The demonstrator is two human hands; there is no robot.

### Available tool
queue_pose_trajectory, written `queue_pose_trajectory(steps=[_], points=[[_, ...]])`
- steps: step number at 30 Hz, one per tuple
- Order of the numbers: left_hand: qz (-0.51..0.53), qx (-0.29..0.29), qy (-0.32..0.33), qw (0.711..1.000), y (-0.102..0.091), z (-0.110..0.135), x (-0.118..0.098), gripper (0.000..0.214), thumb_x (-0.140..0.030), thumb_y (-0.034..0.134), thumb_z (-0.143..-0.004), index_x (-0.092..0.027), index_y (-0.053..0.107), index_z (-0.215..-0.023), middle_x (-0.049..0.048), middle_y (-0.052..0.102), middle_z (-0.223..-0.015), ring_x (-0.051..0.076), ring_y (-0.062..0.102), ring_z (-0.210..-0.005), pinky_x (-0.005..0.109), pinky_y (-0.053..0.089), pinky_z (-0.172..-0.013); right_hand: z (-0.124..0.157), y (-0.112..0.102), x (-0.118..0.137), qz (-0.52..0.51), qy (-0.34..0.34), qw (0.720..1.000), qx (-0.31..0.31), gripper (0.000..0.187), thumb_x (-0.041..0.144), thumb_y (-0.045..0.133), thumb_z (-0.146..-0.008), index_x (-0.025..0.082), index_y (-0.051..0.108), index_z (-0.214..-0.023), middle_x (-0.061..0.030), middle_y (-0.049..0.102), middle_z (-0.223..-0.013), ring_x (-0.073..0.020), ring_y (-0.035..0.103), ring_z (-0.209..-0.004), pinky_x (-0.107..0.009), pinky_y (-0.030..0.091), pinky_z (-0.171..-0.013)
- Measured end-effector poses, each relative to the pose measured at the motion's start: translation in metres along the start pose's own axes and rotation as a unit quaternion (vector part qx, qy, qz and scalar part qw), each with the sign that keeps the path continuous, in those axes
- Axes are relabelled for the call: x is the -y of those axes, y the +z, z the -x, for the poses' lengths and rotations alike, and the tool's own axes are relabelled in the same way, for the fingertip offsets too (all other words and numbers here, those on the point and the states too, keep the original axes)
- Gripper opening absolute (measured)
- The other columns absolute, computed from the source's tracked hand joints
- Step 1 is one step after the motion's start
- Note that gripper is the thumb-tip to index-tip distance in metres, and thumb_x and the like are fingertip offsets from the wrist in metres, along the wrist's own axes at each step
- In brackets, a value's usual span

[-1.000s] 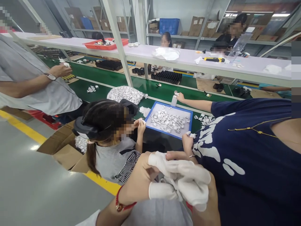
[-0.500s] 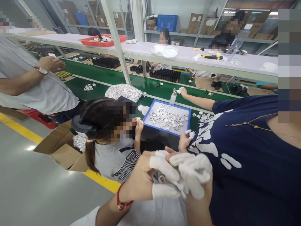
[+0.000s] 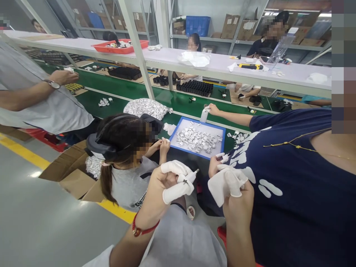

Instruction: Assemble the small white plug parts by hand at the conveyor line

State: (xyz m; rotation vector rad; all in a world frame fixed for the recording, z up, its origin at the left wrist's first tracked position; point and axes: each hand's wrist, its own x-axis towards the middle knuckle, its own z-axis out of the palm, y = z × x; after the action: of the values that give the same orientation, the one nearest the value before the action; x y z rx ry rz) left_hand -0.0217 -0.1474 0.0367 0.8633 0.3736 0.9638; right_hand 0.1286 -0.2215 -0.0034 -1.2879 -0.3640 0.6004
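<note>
A: What is held nearest the camera?

B: A small white part [image 3: 190, 177] is pinched in the left hand [image 3: 167, 181], between white cots worn on the thumb and forefinger. A red cord is seen at that wrist.

A: How is the part lying?

B: Its long axis is tilted — the thin tip is pointed up and to the right, toward the right hand [image 3: 232, 189], and the thicker end is buried in the pinch. What the part is exactly cannot be told; it is too small.

A: And the right hand?

B: It is raised just beside the left, apart from the part, with its cotted fingers curled narrow. Nothing can be made out between them, though the inner side is hidden. The part is nearer the left fingers, which are closed on it; the right hand lies off its tip end.

A: What is seen beyond?

B: A seated person with a headset is placed just ahead, small pieces worked at chest height. To the right a person in a dark blue shirt is leaned in, one arm stretched toward a blue tray [image 3: 178, 128] filled with small white pieces. Farther on, a bag of white pieces [image 3: 146, 107] is laid on the green belt [image 3: 116, 91], and a red tray [image 3: 122, 48] is set on the pale shelf — other people are seated behind it.
</note>
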Motion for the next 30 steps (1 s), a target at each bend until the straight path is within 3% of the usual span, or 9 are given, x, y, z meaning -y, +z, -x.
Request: queue_pose_trajectory(steps=[3, 5, 9, 12, 15, 17, 20, 25, 30], points=[[0.005, 0.011, -0.049, 0.999, 0.003, -0.001, 0.007, 0.027, -0.008, 0.089, -0.057, -0.017, 0.068, -0.072, -0.0004, 0.067, -0.075, 0.01, 0.062, -0.058, 0.02, 0.054, -0.053, 0.005, 0.01, -0.002, -0.052, 0.058, 0.997, 0.002, 0.036, 0.049, 0.084, -0.065, 0.015, 0.075, -0.075, -0.0037, 0.068, -0.062, -0.0144, 0.057, -0.05, -0.024, 0.043, -0.044], [0.006, 0.024, -0.066, 0.997, 0.005, -0.001, 0.014, 0.025, -0.013, 0.089, -0.062, -0.017, 0.069, -0.075, 0.0006, 0.069, -0.077, 0.01, 0.063, -0.06, 0.019, 0.054, -0.054, 0.012, 0.017, -0.002, -0.06, 0.08, 0.995, 0.014, 0.039, 0.051, 0.085, -0.063, 0.014, 0.076, -0.075, -0.0055, 0.07, -0.063, -0.016, 0.059, -0.048, -0.026, 0.046, -0.043], [-0.001, 0.009, -0.058, 0.998, 0.005, -0.002, 0.025, 0.025, -0.023, 0.089, -0.065, -0.016, 0.068, -0.076, 0.0021, 0.069, -0.077, 0.013, 0.066, -0.069, 0.019, 0.053, -0.057, 0.027, 0.026, -0.003, -0.095, 0.081, 0.99, 0.058, 0.039, 0.05, 0.084, -0.068, 0.017, 0.079, -0.087, -0.0108, 0.078, -0.084, -0.0232, 0.071, -0.067, -0.032, 0.058, -0.058], [0.006, -0.01, -0.038, 0.999, 0.003, -0.003, 0.025, 0.027, -0.025, 0.091, -0.064, -0.018, 0.067, -0.074, 0.0004, 0.067, -0.074, 0.015, 0.067, -0.074, 0.019, 0.052, -0.06, 0.033, 0.027, -0.006, -0.149, 0.085, 0.976, 0.133, 0.038, 0.051, 0.082, -0.07, 0.019, 0.079, -0.09, -0.0121, 0.078, -0.093, -0.0276, 0.074, -0.082, -0.038, 0.062, -0.071], [0.016, -0.019, -0.034, 0.999, 0.002, -0.005, 0.021, 0.03, -0.026, 0.092, -0.062, -0.018, 0.065, -0.073, 0.0002, 0.067, -0.074, 0.018, 0.069, -0.081, 0.025, 0.057, -0.07, 0.033, 0.025, -0.012, -0.17, 0.09, 0.96, 0.202, 0.034, 0.045, 0.082, -0.074, 0.022, 0.078, -0.098, -0.0105, 0.078, -0.099, -0.0273, 0.074, -0.089, -0.039, 0.062, -0.079], [0.043, -0.024, -0.048, 0.998, 0.001, -0.005, 0.02, 0.031, -0.028, 0.093, -0.061, -0.018, 0.066, -0.075, 0.0005, 0.068, -0.076, 0.019, 0.069, -0.082, 0.029, 0.059, -0.077, 0.032, 0.022, -0.016, -0.173, 0.076, 0.958, 0.217, 0.029, 0.039, 0.08, -0.077, 0.025, 0.077, -0.102, -0.0087, 0.078, -0.102, -0.0255, 0.074, -0.089, -0.037, 0.062, -0.08], [0.122, -0.058, -0.096, 0.986, 0.001, -0.004, 0.018, 0.03, -0.028, 0.093, -0.062, -0.019, 0.07, -0.08, 0.0005, 0.072, -0.08, 0.017, 0.07, -0.078, 0.029, 0.06, -0.077, 0.033, 0.017, -0.019, -0.149, 0.031, 0.972, 0.178, 0.024, 0.035, 0.078, -0.079, 0.023, 0.076, -0.1, -0.0086, 0.079, -0.098, -0.0241, 0.075, -0.085, -0.034, 0.062, -0.075], [0.257, -0.144, -0.159, 0.942, 0.008, -0.004, 0.012, 0.034, -0.017, 0.097, -0.054, -0.017, 0.073, -0.079, -0.0001, 0.074, -0.074, 0.01, 0.066, -0.063, 0.018, 0.056, -0.057, 0.041, 0.009, -0.004, -0.016, -0.11, 0.992, 0.052, 0.021, 0.03, 0.083, -0.074, 0.022, 0.078, -0.092, -0.0089, 0.08, -0.093, -0.0224, 0.076, -0.069, -0.026, 0.061, -0.058], [0.274, -0.149, -0.209, 0.927, 0.014, 0.001, 0.013, 0.036, -0.016, 0.098, -0.051, -0.018, 0.076, -0.08, 0.0011, 0.078, -0.079, 0.011, 0.07, -0.064, 0.019, 0.06, -0.062, 0.051, 0.008, 0.015, 0.046, -0.211, 0.975, 0.055, 0.012, 0.025, 0.081, -0.077, 0.026, 0.079, -0.088, -0.003, 0.081, -0.083, -0.0181, 0.076, -0.065, -0.02, 0.062, -0.064]])
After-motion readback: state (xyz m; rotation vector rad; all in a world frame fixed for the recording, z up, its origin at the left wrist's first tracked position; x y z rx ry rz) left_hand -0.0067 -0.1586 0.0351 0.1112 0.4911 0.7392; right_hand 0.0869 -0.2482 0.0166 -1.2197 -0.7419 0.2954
